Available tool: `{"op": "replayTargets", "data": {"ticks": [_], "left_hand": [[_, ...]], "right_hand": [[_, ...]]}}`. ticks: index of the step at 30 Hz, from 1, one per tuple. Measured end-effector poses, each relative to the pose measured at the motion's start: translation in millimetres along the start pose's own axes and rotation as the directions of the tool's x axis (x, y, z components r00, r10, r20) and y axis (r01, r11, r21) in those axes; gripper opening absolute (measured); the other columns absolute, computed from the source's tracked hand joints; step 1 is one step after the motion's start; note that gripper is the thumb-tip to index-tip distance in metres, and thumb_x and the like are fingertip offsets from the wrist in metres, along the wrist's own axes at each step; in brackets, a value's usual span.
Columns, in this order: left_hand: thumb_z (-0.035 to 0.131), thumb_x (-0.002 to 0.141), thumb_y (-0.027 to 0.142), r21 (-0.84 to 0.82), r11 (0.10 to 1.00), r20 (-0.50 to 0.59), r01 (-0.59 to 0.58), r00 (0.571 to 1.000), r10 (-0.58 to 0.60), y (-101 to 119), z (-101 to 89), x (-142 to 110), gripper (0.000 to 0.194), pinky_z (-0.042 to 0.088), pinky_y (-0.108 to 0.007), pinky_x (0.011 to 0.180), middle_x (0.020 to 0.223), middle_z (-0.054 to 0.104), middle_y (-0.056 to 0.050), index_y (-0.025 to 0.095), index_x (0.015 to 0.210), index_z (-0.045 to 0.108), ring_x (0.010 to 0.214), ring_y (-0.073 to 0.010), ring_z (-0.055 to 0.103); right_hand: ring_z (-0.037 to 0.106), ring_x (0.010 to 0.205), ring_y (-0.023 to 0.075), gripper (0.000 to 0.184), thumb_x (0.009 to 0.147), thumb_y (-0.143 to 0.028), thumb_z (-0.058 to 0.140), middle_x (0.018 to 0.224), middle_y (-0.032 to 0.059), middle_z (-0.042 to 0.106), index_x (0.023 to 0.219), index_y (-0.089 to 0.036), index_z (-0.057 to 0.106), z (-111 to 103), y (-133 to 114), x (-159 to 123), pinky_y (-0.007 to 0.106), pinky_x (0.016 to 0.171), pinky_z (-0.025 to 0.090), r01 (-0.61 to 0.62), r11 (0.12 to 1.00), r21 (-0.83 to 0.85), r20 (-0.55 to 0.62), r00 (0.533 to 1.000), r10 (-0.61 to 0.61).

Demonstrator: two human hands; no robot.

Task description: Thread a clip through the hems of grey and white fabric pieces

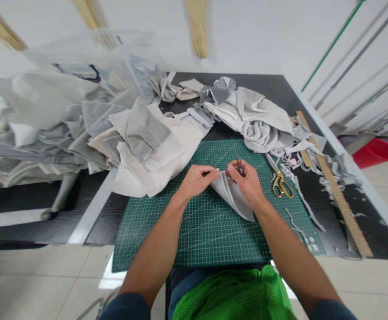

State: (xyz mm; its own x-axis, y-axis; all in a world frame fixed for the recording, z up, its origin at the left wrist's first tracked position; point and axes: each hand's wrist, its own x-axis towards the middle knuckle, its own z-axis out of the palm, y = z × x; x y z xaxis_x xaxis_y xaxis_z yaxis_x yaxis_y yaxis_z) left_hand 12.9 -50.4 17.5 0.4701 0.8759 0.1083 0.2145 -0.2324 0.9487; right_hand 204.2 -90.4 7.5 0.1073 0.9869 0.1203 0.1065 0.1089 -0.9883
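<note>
Left hand (196, 180) pinching grey fabric (231, 196) | right hand (247, 181) gripping small tool (238, 163) | fabric between both

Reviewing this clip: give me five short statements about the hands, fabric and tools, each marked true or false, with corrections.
1. The left hand pinches a folded piece of grey fabric. True.
2. The right hand is empty. False: it holds a small tool with a metal tip.
3. The gold-handled scissors lie to the left of both hands. False: they lie to the right.
4. A long wooden ruler lies to the right of the scissors. True.
5. The cutting mat is red. False: it is green with pale grid lines.
</note>
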Motion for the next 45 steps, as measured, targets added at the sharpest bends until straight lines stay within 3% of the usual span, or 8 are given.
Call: {"op": "replayTargets", "data": {"ticks": [6, 10, 18, 23, 28, 33, 40, 45], "left_hand": [[0.059, 0.094, 0.043, 0.015, 1.000, 0.018, -0.015, 1.000, 0.015, 1.4, 1.3, 0.2, 0.042, 0.032, -0.027, 0.058, 0.058, 0.047, 0.003, 0.017, 0.060, 0.057, 0.058, -0.0115, 0.041], [0.067, 0.090, 0.041, -0.057, 0.998, -0.028, -0.029, 0.999, 0.027, -3.0, 4.0, 0.9, 0.024, 0.041, -0.026, 0.065, 0.075, 0.066, -0.001, 0.017, 0.090, 0.074, 0.068, -0.0135, 0.054], [0.076, 0.086, 0.041, -0.266, 0.961, -0.141, -0.078, 0.989, 0.041, -13.7, 2.0, 4.1, 0.028, 0.047, -0.026, 0.073, 0.089, 0.073, -0.005, 0.017, 0.100, 0.075, 0.079, -0.0152, 0.063], [0.077, 0.086, 0.039, -0.296, 0.954, -0.129, -0.047, 0.992, 0.009, -12.7, 0.3, 3.4, 0.039, 0.046, -0.026, 0.070, 0.085, 0.071, -0.003, 0.020, 0.120, 0.073, 0.074, -0.0135, 0.060], [0.077, 0.086, 0.038, -0.317, 0.948, -0.086, -0.034, 0.996, 0.007, -12.4, 1.2, 2.1, 0.034, 0.050, -0.032, 0.089, 0.109, 0.075, -0.009, 0.019, 0.114, 0.077, 0.098, -0.0203, 0.067], [0.080, 0.084, 0.036, -0.366, 0.928, -0.051, 0.067, 0.994, -0.092, -13.3, 2.6, 2.4, 0.049, 0.048, -0.030, 0.079, 0.093, 0.074, -0.005, 0.021, 0.129, 0.070, 0.081, -0.0159, 0.064], [0.082, 0.080, 0.037, -0.491, 0.870, -0.027, 0.043, 0.998, -0.064, -6.6, -0.5, 0.7, 0.023, 0.046, -0.029, 0.079, 0.085, 0.071, -0.005, 0.016, 0.089, 0.081, 0.080, -0.0149, 0.060], [0.085, 0.076, 0.033, -0.516, 0.855, -0.091, 0.050, 0.989, -0.113, -5.2, 0.3, 0.5, 0.018, 0.044, -0.027, 0.075, 0.078, 0.070, -0.003, 0.016, 0.083, 0.081, 0.074, -0.0126, 0.057]], "right_hand": [[0.056, 0.072, 0.0155, 0.032, 0.091, -0.048, 0.065, 0.087, 0.0013, 0.066, 0.106, -0.021, 0.068, 0.2, -4.7, -2.4, 0.029, 0.068, 0.045, 0.071, 0.991, -0.117, 0.107, 0.993, -0.059], [0.061, 0.083, 0.0179, 0.040, 0.096, -0.049, 0.060, 0.097, 0.0035, 0.067, 0.125, -0.021, 0.061, 1.2, -2.8, -2.4, 0.032, 0.077, 0.050, 0.099, 0.993, -0.058, 0.085, 0.992, -0.094], [0.069, 0.091, 0.0232, 0.037, 0.096, -0.051, 0.058, 0.104, 0.0072, 0.075, 0.116, -0.021, 0.070, -3.2, 2.0, 1.2, 0.038, 0.086, 0.054, 0.163, 0.975, -0.148, -0.009, 0.986, -0.166], [0.071, 0.099, 0.0251, 0.031, 0.094, -0.044, 0.064, 0.113, 0.0071, 0.077, 0.114, -0.023, 0.074, -1.3, 5.4, 0.3, 0.042, 0.092, 0.056, 0.203, 0.957, -0.206, 0.010, 0.979, -0.206], [0.072, 0.098, 0.0243, 0.030, 0.091, -0.038, 0.069, 0.111, 0.0071, 0.077, 0.116, -0.023, 0.074, 3.5, 7.4, -3.2, 0.042, 0.092, 0.057, 0.249, 0.944, -0.216, 0.040, 0.968, -0.246], [0.072, 0.101, 0.0235, 0.030, 0.091, -0.037, 0.070, 0.114, 0.0060, 0.077, 0.118, -0.025, 0.074, 3.9, 5.4, -7.6, 0.040, 0.091, 0.058, 0.303, 0.940, -0.158, 0.080, 0.953, -0.293], [0.073, 0.100, 0.0241, 0.029, 0.091, -0.038, 0.070, 0.113, 0.0056, 0.078, 0.118, -0.025, 0.075, 3.1, 3.9, -8.4, 0.041, 0.091, 0.059, 0.269, 0.959, -0.095, 0.044, 0.963, -0.266], [0.073, 0.096, 0.0230, 0.034, 0.088, -0.036, 0.073, 0.111, 0.0058, 0.077, 0.121, -0.025, 0.072, 3.4, 9.8, -2.4, 0.039, 0.088, 0.059, 0.262, 0.949, -0.177, -0.071, 0.958, -0.278]]}}
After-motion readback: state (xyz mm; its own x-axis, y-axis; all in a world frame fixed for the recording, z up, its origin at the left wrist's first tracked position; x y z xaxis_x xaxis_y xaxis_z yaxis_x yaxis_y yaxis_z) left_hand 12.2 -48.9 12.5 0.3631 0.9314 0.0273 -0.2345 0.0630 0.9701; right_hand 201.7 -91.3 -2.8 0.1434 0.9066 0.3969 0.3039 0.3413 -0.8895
